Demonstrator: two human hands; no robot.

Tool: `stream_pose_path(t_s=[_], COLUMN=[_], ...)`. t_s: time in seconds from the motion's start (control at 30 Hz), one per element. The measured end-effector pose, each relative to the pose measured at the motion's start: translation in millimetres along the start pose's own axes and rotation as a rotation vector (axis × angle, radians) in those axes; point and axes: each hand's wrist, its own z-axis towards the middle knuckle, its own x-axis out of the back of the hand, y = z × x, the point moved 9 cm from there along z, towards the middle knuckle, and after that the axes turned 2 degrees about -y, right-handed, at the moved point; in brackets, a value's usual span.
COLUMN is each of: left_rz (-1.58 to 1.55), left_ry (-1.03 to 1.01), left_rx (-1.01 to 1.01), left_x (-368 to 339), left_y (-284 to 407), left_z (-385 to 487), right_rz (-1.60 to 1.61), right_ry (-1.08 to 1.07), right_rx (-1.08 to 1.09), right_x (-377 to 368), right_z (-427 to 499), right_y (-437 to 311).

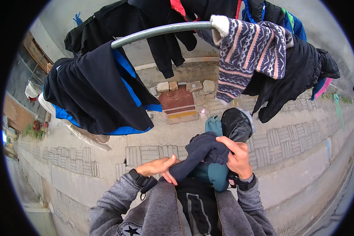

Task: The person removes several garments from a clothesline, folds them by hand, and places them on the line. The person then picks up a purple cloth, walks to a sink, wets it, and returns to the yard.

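Note:
My right hand (239, 157) grips a dark navy knit garment (205, 150), bunched up in front of my body. Against a narrow part of that garment, like a sleeve, rests my left hand (160, 169), with its thumb raised and its fingers partly under the cloth; whether it grips is unclear. Below and behind the navy garment are a teal garment (219, 174) and a shiny black padded garment (237, 125). Ahead, a metal rail (162, 32) carries a dark garment with blue lining (91, 85) at left and a patterned knit garment (250, 50) at right.
More dark clothes (165, 44) hang behind the rail by a wall. A black puffer jacket (301, 67) hangs at right. Stones (194, 86) edge a reddish slab (177, 98) on the ground. Ridged paving (274, 144) crosses the concrete. Potted plants (37, 128) stand far left.

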Motion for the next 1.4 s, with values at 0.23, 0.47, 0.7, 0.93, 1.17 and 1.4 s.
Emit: stream_pose_path(t_s=[0.23,0.47,0.7,0.93,1.17,1.4], left_rz=[-0.101,0.352,1.197,1.347,1.241,1.393], left_ry=[0.023,0.803,1.284,1.745,1.104,0.746], left_rx=[0.040,-0.436,-1.321,-1.532,-0.165,-0.489], left_x=[3,55,-51,-13,151,109], left_y=[1,138,311,454,510,452], left_z=[85,-57,-212,-282,-95,-116], right_rz=[0.018,-0.072,-0.099,-0.064,-0.032,0.024], right_ry=[-0.113,0.037,0.066,0.180,0.257,0.357], right_rx=[0.042,-0.084,0.181,0.114,-0.231,-0.412], right_x=[-9,19,5,25,21,29], right_z=[-5,2,64,98,56,31], right_y=[-13,-2,-33,-37,19,53])
